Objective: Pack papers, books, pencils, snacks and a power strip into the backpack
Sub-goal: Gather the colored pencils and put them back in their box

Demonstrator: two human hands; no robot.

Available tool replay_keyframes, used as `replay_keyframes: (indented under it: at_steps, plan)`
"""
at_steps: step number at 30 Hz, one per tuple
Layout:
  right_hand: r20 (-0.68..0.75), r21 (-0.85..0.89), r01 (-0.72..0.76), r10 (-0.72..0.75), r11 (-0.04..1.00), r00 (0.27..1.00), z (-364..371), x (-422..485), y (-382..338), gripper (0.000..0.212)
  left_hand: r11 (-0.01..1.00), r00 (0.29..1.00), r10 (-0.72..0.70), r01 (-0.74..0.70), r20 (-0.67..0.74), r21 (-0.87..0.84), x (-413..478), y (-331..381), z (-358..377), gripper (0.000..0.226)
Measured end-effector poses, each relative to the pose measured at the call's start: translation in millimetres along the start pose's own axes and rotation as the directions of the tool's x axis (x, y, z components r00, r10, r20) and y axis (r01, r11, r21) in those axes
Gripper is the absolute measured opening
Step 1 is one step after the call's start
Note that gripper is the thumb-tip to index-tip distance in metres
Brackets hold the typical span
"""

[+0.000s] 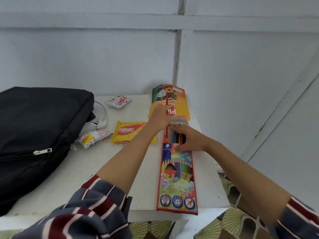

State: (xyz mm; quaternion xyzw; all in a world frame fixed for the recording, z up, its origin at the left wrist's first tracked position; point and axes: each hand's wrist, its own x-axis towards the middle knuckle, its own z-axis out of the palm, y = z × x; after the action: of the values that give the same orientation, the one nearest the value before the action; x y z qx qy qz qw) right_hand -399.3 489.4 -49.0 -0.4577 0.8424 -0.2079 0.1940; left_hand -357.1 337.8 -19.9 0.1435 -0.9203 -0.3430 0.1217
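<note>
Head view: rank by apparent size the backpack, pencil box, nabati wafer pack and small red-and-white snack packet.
1. backpack
2. pencil box, though nearness to the camera enlarges it
3. nabati wafer pack
4. small red-and-white snack packet

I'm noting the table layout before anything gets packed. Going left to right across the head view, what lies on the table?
black backpack → white plug → nabati wafer pack → coloured pencil box
</note>
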Motion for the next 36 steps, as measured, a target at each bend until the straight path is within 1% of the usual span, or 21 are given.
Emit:
replay_keyframes:
  at_steps: [3,7,12,17,20,22,25,27,28,29,31,34,36]
  plan:
    - [0.003,-0.026,0.009,-0.009,1.000,1.000,-1.5,2.5,-0.3,0.091,1.000,1.000,-0.003,0.003,-0.004,0.015,3.1,0.4,-0.1,0.045]
    - [0.074,-0.024,0.014,-0.012,1.000,0.997,-4.9,2.6,-5.1,0.080,1.000,1.000,-0.012,0.012,0.009,0.004,5.2,3.0,-0.9,0.046]
    - [0.023,0.004,0.024,-0.024,1.000,0.999,-6.7,-0.7,-6.8,0.063,1.000,0.999,-0.014,0.013,0.050,0.021,6.6,1.3,2.7,0.048]
    - [-0.001,0.037,0.050,-0.050,0.998,0.999,-5.7,-2.0,-4.7,0.056,0.998,0.998,-0.014,0.009,0.068,0.067,4.8,3.8,4.4,0.046]
    - [-0.039,0.060,0.052,-0.050,0.997,0.998,-4.5,-3.4,-5.5,0.071,0.995,0.997,-0.014,0.006,0.070,0.103,4.7,3.7,5.4,0.044]
    - [-0.056,0.083,0.046,-0.041,0.996,0.998,-3.4,-3.7,-5.8,0.081,0.996,0.997,-0.015,0.009,0.070,0.092,4.5,3.6,5.6,0.044]
    - [-0.093,0.159,0.061,-0.046,0.985,0.995,-0.6,-4.5,-5.5,0.086,0.998,0.998,-0.021,0.017,0.051,0.068,3.1,2.9,6.9,0.044]
    - [-0.105,0.180,0.044,-0.026,0.983,0.994,1.2,-5.7,-4.8,0.092,0.998,0.999,-0.016,0.013,0.052,0.062,1.6,1.5,7.8,0.038]
    - [-0.107,0.169,0.030,-0.012,0.985,0.994,2.4,-5.6,-4.0,0.098,0.998,0.998,0.000,-0.004,0.066,0.068,0.3,1.0,8.0,0.031]
    - [-0.106,0.149,0.015,0.000,0.989,0.994,3.6,-5.2,-3.2,0.103,0.996,0.996,0.018,-0.026,0.091,0.088,-1.5,1.0,7.7,0.022]
    - [-0.119,0.102,0.006,0.006,0.995,0.993,5.7,-3.4,-0.9,0.112,0.985,0.987,0.027,-0.053,0.157,0.164,-3.8,0.5,7.1,0.016]
    - [-0.148,0.059,0.007,0.002,0.998,0.989,6.4,-1.2,0.8,0.112,0.931,0.962,-0.020,-0.081,0.271,0.355,-7.1,-1.7,8.8,0.020]
    - [-0.152,0.063,0.003,0.006,0.998,0.988,6.7,-0.4,2.1,0.112,0.902,0.958,-0.060,-0.069,0.281,0.427,-9.7,-4.5,10.6,0.023]
